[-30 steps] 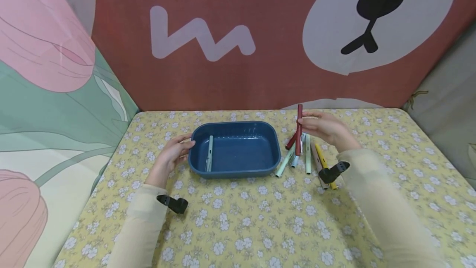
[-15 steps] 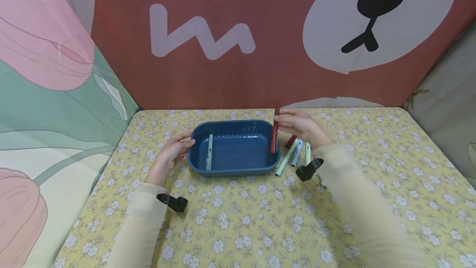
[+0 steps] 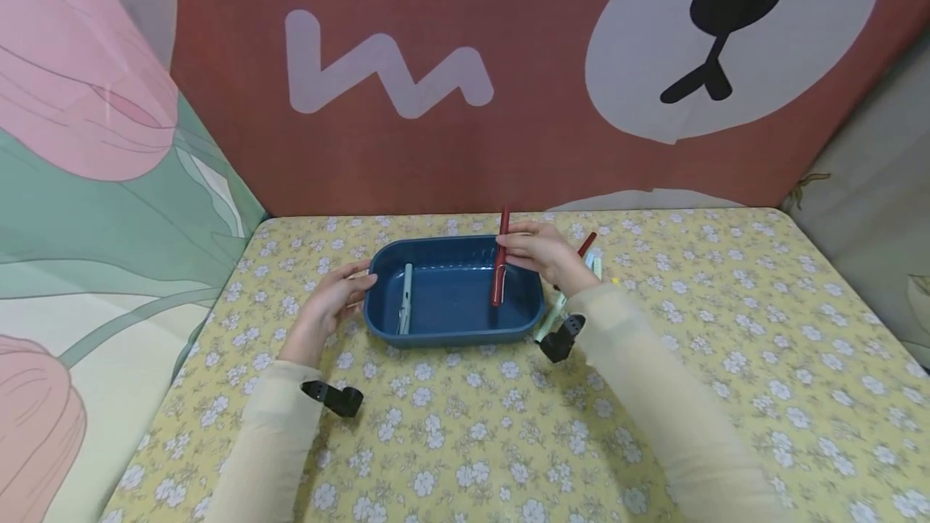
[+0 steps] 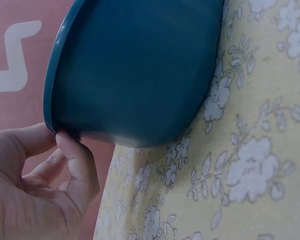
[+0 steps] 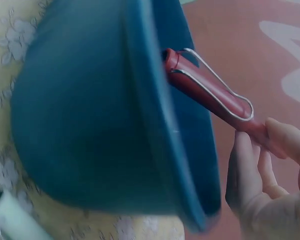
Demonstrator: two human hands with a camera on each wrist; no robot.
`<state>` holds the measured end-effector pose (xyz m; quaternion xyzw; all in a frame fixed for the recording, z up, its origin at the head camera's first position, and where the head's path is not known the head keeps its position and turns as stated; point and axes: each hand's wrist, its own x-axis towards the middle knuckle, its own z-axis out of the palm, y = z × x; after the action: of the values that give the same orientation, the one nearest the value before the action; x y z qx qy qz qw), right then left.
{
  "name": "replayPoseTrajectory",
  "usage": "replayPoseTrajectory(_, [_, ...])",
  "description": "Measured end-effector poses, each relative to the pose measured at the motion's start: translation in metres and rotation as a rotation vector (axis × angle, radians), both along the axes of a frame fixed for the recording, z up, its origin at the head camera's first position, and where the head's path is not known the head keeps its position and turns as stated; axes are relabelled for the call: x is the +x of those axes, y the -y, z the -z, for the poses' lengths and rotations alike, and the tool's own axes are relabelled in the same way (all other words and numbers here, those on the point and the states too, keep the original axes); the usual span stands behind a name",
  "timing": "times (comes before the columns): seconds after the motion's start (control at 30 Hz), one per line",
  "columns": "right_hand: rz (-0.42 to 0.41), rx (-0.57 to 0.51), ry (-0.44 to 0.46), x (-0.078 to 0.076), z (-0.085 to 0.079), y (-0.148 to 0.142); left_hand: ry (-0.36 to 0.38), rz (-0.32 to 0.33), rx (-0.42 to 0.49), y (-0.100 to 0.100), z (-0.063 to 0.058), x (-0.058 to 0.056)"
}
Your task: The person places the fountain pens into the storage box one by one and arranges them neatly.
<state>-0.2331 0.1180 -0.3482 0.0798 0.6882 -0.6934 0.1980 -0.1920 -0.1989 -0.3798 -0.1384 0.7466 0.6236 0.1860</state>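
Observation:
A red pen (image 3: 499,277) with a wire clip is pinched between the thumb and fingers of my right hand (image 3: 546,253). It stands nearly upright over the right part of a dark blue plastic basin (image 3: 454,338), clip end down. In the right wrist view that end of the red pen (image 5: 210,87) reaches past the rim. My left hand (image 3: 330,305) holds the basin's left end; in the left wrist view its thumb and a finger pinch the rim (image 4: 51,102). Inside the basin, a pale green pen (image 3: 406,299) lies along the left side.
Right of the basin lie several more pens, partly hidden by my right hand and sleeve: a red pen (image 3: 588,244), a pale green pen (image 3: 550,319) and a bit of yellow (image 3: 615,281). A flowered yellow cloth (image 3: 436,450) covers the table, and a printed fabric wall (image 3: 407,168) rises behind.
My right hand has carried the red pen leftward from above the pile to over the basin. My left hand and the basin have stayed in place.

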Motion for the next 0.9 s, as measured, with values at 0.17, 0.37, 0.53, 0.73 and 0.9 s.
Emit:
replayPoseTrajectory(0.17, [0.018,0.013,0.009,0.004,0.004,0.016,0.006,-0.011,0.011,0.001,0.0,0.0])
replayPoseTrajectory(0.37, [0.023,0.012,0.021,0.007,0.01,0.037,0.01,-0.013,0.021,0.0,0.0,0.0])
replayPoseTrajectory(0.53, [0.04,0.017,0.036,0.01,0.015,0.053,0.01,-0.004,0.021,0.0,-0.001,0.0])
replayPoseTrajectory(0.73, [0.067,0.01,0.046,0.013,0.023,0.069,-0.001,-0.003,0.008,0.0,0.0,0.0])
replayPoseTrajectory(0.9, [0.074,-0.011,0.058,0.017,0.027,0.079,0.001,-0.004,0.001,0.0,0.001,0.0])
